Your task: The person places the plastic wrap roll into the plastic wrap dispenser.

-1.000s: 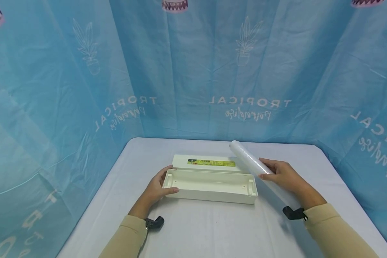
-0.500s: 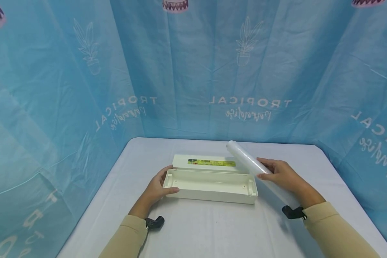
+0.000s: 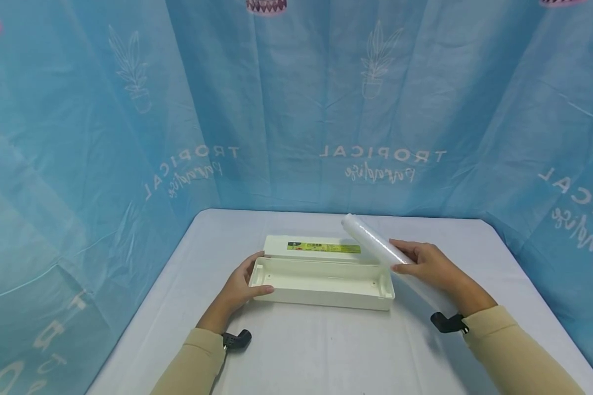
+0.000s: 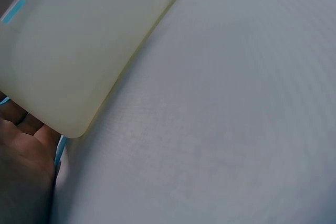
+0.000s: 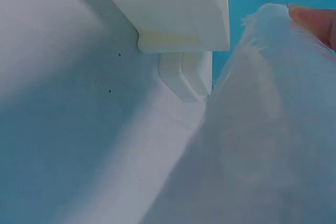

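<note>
A long cream-white plastic box (image 3: 321, 297) lies with its hollow side up and its lid (image 3: 277, 246) laid back behind it. At the box's left end, my left hand (image 3: 237, 286) grips it, thumb at the front wall and fingers at the back corner. My right hand (image 3: 431, 267) holds a roll of cling film (image 3: 373, 241) slanted beside the box's right end, its far end over the lid. In the right wrist view the film roll (image 5: 262, 145) fills the right side, with a fingertip (image 5: 312, 22) pressed on it. The left wrist view shows the box wall (image 4: 100, 45).
A yellow-green label (image 3: 323, 248) runs along the lid. The white-covered table (image 3: 326, 351) has rounded back corners, and a blue printed curtain (image 3: 296, 109) hangs close behind it and on both sides. Black wrist cameras (image 3: 237, 340) sit at both cuffs.
The cling film roll and my right hand have shifted slightly left, bringing the roll's far end further over the lid. My left hand and the box stay in place.
</note>
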`<state>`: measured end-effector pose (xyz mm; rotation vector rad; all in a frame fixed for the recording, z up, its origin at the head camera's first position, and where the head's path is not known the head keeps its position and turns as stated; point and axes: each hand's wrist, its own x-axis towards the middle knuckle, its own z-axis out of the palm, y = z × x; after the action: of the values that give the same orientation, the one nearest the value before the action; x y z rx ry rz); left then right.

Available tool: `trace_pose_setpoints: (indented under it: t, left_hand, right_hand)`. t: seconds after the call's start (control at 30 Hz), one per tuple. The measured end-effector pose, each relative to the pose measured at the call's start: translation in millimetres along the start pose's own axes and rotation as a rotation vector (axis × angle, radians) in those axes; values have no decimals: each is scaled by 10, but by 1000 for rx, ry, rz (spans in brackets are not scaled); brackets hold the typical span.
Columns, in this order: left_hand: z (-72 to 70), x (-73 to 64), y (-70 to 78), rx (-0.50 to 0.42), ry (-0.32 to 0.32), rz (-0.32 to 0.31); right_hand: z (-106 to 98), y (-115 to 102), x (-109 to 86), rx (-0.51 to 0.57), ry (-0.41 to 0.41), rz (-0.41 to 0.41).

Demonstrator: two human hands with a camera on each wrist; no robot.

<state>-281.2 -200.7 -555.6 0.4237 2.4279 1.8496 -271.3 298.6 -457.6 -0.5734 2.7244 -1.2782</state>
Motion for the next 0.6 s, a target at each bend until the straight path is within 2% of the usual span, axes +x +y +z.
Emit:
trace_pose_setpoints:
  t: [0.6]
  left_hand:
    - [-5, 6, -5, -10, -1, 14]
  right_hand:
    - [8, -42, 45, -15, -24, 9]
